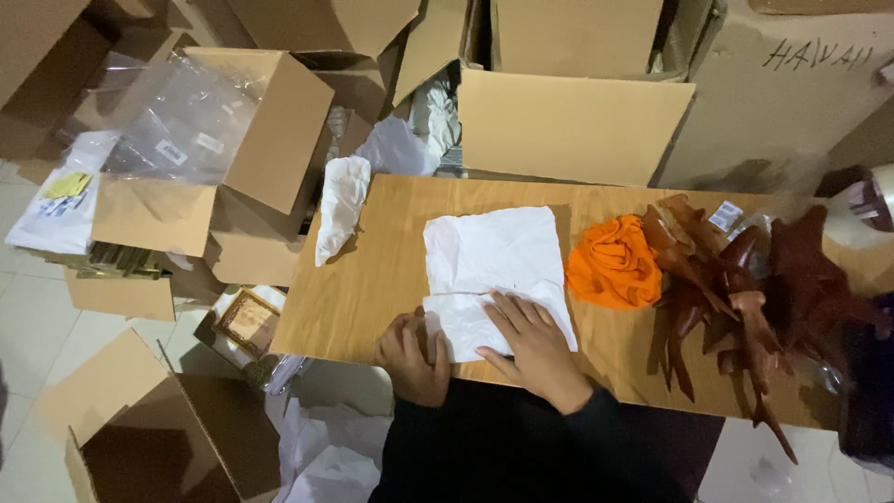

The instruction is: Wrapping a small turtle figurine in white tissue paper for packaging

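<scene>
A crumpled sheet of white tissue paper (492, 261) lies spread on the wooden tabletop (372, 279). My right hand (533, 346) rests flat on its lower right part, fingers apart, pressing it down. My left hand (413, 356) is curled at the sheet's lower left edge and seems to pinch that edge. An orange cloth bundle (613, 264) sits just right of the paper. Beyond it lies a heap of brown leather pieces (736, 279).
Another crumpled white paper (339, 207) hangs over the table's far left corner. Open cardboard boxes (233, 158) crowd the floor at the left and behind the table (573, 126). One box (177, 438) stands near left. A tape roll (871, 200) sits far right.
</scene>
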